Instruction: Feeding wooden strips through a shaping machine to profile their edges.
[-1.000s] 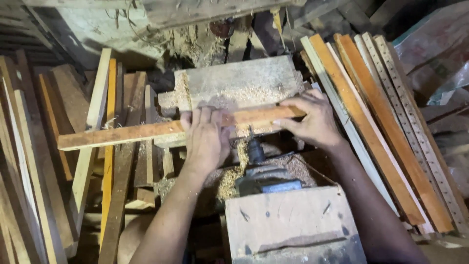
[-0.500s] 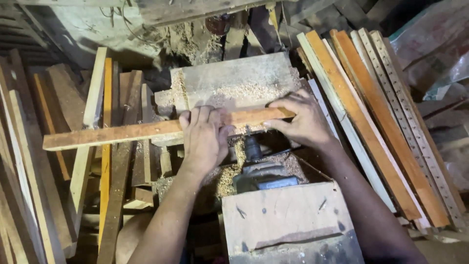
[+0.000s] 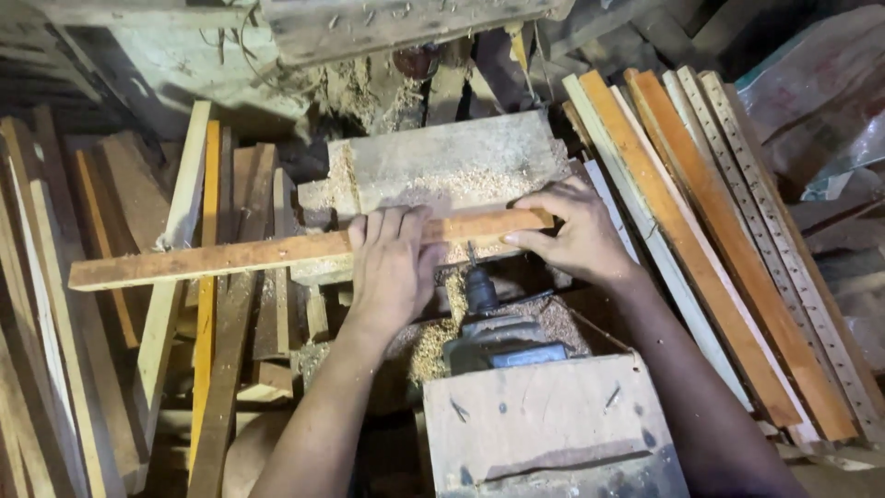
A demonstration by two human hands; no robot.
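drill bit tip [image 3: 472, 254] hidden behind wooden strip [image 3: 277, 251], left palm underside unseen, slats [image 3: 737, 267] cut off at edges
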